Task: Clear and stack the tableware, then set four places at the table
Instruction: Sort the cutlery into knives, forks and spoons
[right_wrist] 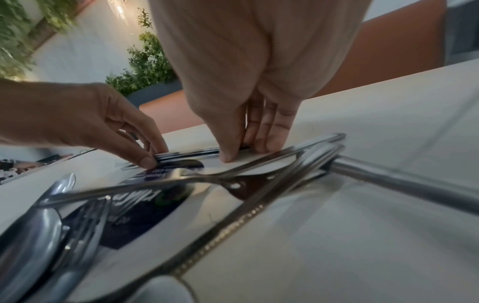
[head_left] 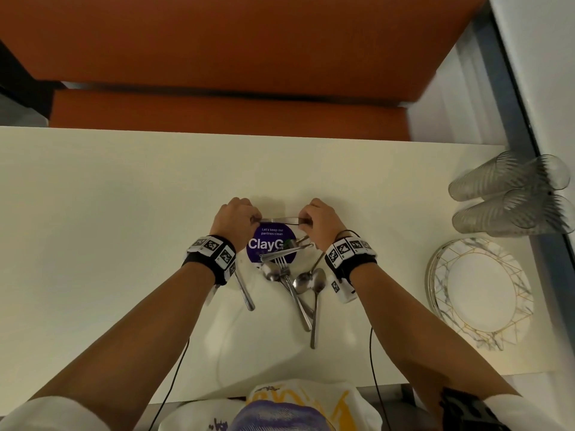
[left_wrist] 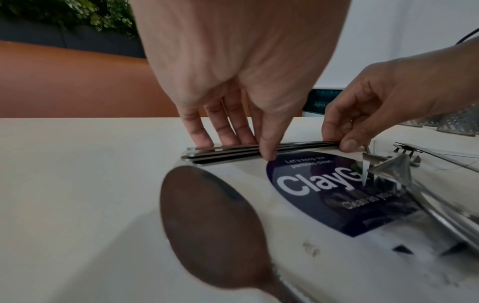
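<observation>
This looks like an office pantry or canteen dining nook: a long white table [head_left: 124, 188] stands against an orange upholstered booth bench [head_left: 230, 110], and a round purple sticker [head_left: 267, 245] on the tabletop reads "Let's keep our pantries clean". Ribbed clear glasses [head_left: 510, 194], stacked marble-patterned plates with gold lines [head_left: 479, 293] and loose steel spoons and forks [head_left: 295, 284] lie on the table, while leafy planters [right_wrist: 145, 67] along a pale wall suggest a shared, decorated eating area rather than a home

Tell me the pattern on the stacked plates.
White marble veining with gold lines on the plates; clearest in the head view.
</observation>
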Demonstrator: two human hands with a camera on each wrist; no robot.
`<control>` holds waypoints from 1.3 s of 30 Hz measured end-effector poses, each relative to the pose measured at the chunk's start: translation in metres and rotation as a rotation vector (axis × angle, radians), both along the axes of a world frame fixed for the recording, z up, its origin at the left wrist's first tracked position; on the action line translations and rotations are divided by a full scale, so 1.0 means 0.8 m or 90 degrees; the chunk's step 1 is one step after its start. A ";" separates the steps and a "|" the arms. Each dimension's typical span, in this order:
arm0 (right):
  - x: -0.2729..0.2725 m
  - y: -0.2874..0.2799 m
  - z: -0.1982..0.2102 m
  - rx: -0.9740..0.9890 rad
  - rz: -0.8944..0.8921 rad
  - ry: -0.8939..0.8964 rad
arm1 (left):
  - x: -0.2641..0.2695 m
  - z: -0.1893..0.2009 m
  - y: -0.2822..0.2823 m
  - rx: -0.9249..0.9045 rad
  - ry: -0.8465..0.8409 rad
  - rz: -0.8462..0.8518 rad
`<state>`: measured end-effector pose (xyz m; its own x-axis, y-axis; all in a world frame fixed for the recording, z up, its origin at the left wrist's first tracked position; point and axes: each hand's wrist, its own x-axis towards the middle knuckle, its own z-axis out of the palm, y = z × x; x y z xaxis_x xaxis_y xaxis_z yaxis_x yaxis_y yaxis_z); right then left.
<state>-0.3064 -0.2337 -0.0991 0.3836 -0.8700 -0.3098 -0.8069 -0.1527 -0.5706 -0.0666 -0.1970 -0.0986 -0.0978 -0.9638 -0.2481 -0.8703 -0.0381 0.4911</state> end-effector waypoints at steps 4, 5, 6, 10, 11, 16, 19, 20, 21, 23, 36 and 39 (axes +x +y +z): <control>0.000 -0.005 0.001 -0.015 0.019 0.014 | 0.000 0.000 0.000 0.005 0.009 0.015; 0.000 -0.005 0.001 -0.019 0.021 0.018 | 0.000 0.000 0.001 0.005 0.013 0.020; 0.000 -0.004 0.001 -0.025 0.026 0.019 | 0.000 0.000 0.002 0.006 0.017 0.023; -0.001 -0.003 -0.002 -0.040 0.029 0.027 | 0.000 0.000 0.004 0.002 0.033 0.029; 0.000 -0.004 -0.002 -0.038 0.026 0.032 | 0.000 0.001 0.004 0.004 0.034 0.030; 0.002 -0.005 -0.001 -0.007 0.006 0.061 | 0.001 0.005 0.002 0.012 0.044 0.047; 0.003 -0.004 -0.002 -0.008 0.004 0.079 | 0.002 0.006 0.003 0.015 0.040 0.040; 0.003 -0.003 -0.001 -0.011 0.004 0.086 | 0.003 0.007 0.003 0.018 0.038 0.034; 0.004 -0.003 0.001 -0.015 0.005 0.093 | 0.004 0.008 0.004 0.021 0.040 0.031; 0.005 -0.001 0.006 -0.027 0.010 0.122 | 0.009 0.011 0.005 0.009 0.053 0.045; 0.092 0.058 0.036 -0.089 0.024 -0.054 | 0.069 0.018 0.088 -0.071 0.145 0.293; 0.139 0.071 0.036 -0.073 0.092 -0.017 | 0.073 0.013 0.119 -0.040 0.170 0.345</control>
<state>-0.1951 -0.1765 -0.0707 0.5143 -0.8340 -0.1999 -0.7562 -0.3310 -0.5644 -0.0085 -0.1017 -0.0884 0.3598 -0.9060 -0.2230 -0.5815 -0.4047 0.7057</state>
